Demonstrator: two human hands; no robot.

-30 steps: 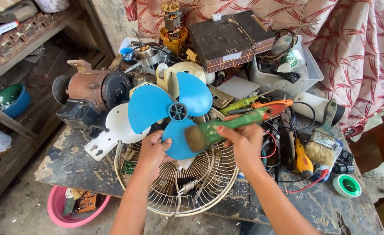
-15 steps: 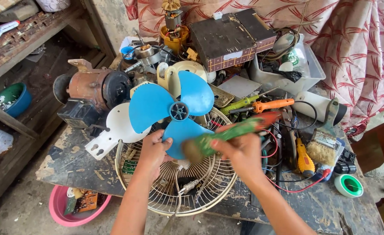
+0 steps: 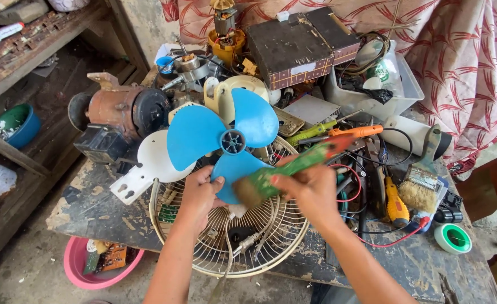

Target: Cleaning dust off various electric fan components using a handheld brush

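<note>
**Brush against a blue fan blade**

The left hand (image 3: 199, 194) grips the lower lobe of the blue fan blade (image 3: 221, 138), which sits over the wire guard (image 3: 231, 236) on the cluttered surface (image 3: 91, 197). The right hand (image 3: 310, 191) is clamped on a green-handled brush (image 3: 282, 171), bristles touching the blade. A clear bin (image 3: 398, 93) holds tangled wires (contents partly hidden); a pink bowl (image 3: 79, 264) on the floor holds circuit boards.
</note>
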